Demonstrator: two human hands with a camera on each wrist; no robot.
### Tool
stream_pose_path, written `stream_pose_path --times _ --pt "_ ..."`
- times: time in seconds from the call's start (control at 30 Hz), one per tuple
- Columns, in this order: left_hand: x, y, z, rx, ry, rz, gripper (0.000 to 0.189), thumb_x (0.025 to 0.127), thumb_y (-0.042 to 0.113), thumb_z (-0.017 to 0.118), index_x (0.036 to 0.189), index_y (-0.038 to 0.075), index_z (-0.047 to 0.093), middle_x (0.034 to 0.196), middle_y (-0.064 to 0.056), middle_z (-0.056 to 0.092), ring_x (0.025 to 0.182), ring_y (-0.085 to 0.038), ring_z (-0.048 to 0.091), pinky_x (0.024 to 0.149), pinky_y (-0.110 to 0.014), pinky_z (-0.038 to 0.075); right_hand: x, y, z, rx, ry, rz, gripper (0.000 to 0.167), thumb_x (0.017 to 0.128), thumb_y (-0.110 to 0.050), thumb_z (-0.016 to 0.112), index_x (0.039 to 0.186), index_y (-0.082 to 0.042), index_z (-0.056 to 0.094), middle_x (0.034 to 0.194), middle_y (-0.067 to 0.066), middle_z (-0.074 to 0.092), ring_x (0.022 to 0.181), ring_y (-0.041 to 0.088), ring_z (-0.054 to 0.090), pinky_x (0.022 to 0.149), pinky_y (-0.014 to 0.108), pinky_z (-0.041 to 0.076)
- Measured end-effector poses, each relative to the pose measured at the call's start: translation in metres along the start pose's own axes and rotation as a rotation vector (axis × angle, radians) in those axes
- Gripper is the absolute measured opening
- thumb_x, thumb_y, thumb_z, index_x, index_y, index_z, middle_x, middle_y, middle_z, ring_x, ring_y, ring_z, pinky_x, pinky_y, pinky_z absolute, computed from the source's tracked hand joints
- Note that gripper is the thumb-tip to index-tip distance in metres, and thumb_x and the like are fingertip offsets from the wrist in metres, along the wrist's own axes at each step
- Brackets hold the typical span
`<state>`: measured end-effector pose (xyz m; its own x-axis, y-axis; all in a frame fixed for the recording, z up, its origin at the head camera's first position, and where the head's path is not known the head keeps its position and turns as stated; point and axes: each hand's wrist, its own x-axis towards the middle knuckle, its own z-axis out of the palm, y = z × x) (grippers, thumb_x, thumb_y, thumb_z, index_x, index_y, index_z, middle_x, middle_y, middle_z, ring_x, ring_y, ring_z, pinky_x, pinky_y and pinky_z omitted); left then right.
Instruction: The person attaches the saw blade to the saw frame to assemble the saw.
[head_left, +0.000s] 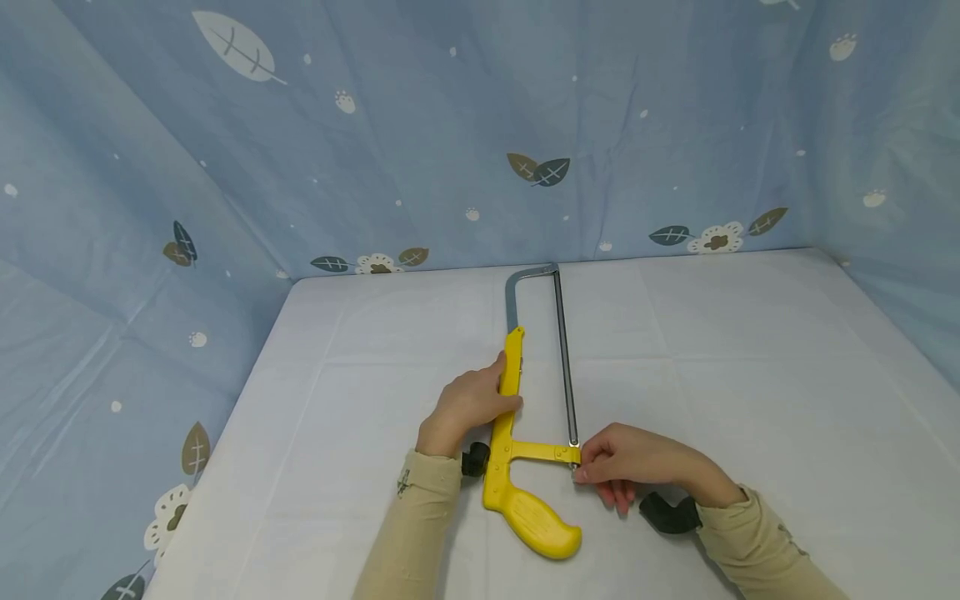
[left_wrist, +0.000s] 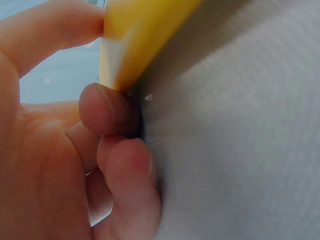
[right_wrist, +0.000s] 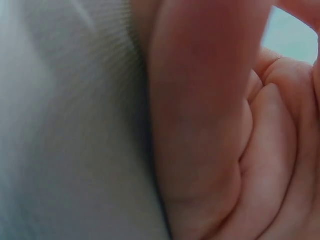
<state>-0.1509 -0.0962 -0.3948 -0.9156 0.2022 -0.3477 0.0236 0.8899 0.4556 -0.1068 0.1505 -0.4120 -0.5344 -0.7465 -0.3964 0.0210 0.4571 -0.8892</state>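
A hacksaw with a yellow handle and frame [head_left: 507, 433] lies flat on the white table, its grey front bow pointing away. Along its right side runs the dark metal blade section [head_left: 565, 358]. My left hand [head_left: 471, 400] grips the yellow frame above the handle; the left wrist view shows the thumb and curled fingers about the yellow bar [left_wrist: 145, 35]. With thumb and fingers, my right hand [head_left: 637, 457] pinches the small metal wing nut [head_left: 575, 475] at the near end of the blade. In the right wrist view, curled fingers [right_wrist: 200, 120] fill the picture and hide the nut.
The white cloth-covered table [head_left: 750, 375] spreads around the saw. Behind and to the sides hangs a blue curtain [head_left: 450, 125] with leaf and flower prints. Black wrist camera mounts [head_left: 669, 513] sit at both wrists, close over the table.
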Motion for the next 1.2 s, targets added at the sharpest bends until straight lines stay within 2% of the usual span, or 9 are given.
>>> stream_pose_path --times 0.2,0.47,0.6,0.83,1.2 --pt "0.0006 -0.0008 0.0007 0.001 0.003 -0.001 0.079 0.079 0.042 0.057 0.143 0.017 0.020 0.092 0.000 0.057 0.067 -0.015 0.050 0.055 -0.028 0.038 0.0000 0.0004 -0.0012 0.004 -0.023 -0.009 0.028 0.085 -0.030 0.058 0.074 -0.005 0.062 0.056 0.007 0.059 0.042 0.020 0.056 0.040 0.026 0.042" --pt "0.0015 -0.0014 0.0011 0.004 0.003 -0.003 0.079 0.079 0.043 0.057 0.144 0.018 0.019 0.081 0.001 0.055 0.061 -0.016 0.048 0.052 -0.028 0.037 -0.0004 0.0014 -0.0028 0.024 -0.049 -0.034 0.022 0.086 -0.026 0.057 0.081 -0.006 0.063 0.058 0.009 0.060 0.044 0.021 0.056 0.040 0.024 0.042" --pt "0.0017 -0.0016 0.0015 0.006 0.001 -0.005 0.079 0.079 0.044 0.057 0.144 0.018 0.019 0.078 0.001 0.054 0.060 -0.016 0.048 0.052 -0.028 0.037 0.0002 0.0032 -0.0025 0.029 -0.044 -0.037 0.019 0.086 -0.024 0.058 0.084 -0.007 0.064 0.058 0.009 0.060 0.044 0.021 0.056 0.040 0.024 0.041" --pt "0.0006 -0.0014 0.0020 0.001 0.001 -0.004 0.079 0.079 0.043 0.057 0.143 0.018 0.019 0.087 0.001 0.056 0.063 -0.015 0.049 0.054 -0.028 0.037 0.0016 0.0061 -0.0019 0.033 -0.033 -0.045 0.018 0.085 -0.024 0.059 0.084 -0.007 0.064 0.056 0.008 0.059 0.044 0.023 0.057 0.040 0.025 0.042" --pt "0.0010 -0.0016 0.0023 0.000 0.003 -0.005 0.079 0.079 0.044 0.057 0.144 0.018 0.019 0.088 0.001 0.056 0.065 -0.015 0.049 0.055 -0.028 0.038 0.0023 0.0060 -0.0014 0.048 -0.004 -0.038 0.020 0.084 -0.025 0.061 0.085 -0.005 0.062 0.054 0.009 0.058 0.042 0.025 0.056 0.039 0.026 0.043"
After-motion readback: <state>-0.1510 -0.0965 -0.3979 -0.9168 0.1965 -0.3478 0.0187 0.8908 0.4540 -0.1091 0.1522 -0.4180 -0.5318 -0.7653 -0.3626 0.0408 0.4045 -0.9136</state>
